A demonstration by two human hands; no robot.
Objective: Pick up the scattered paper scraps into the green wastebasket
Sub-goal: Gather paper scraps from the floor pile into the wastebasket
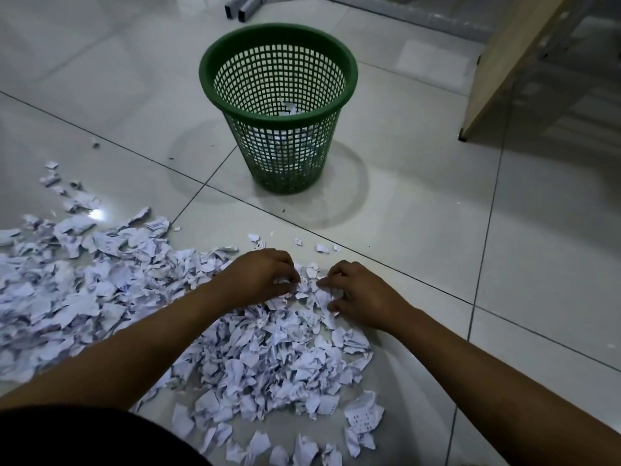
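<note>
Green wastebasket (278, 109) stands upright on the tiled floor (437, 230) at upper centre of the frame, mesh walls, a few paper scraps visible inside at the bottom. Main spread of paper scraps (100, 290) covers the floor from the left edge across lower centre, thick pile, white with print marks; a few loose bits lie apart near centre, between pile and basket.

Both bare hands sit at the far edge of the pile, centre frame, close together but not touching. Left hand (260, 277) palm down, fingers (285, 264) curled inward, gathering scraps under and against them. Right hand (356, 294) palm down too, fingers curled and pinching into scraps at its fingertips. Scraps bunched in the gap between the two hands. Both forearms reach in from the bottom corners.

Wastebasket well apart from the hands, straight up-frame. Wooden panel (510, 62) leans at upper right; metal legs (242, 5) at top centre.
</note>
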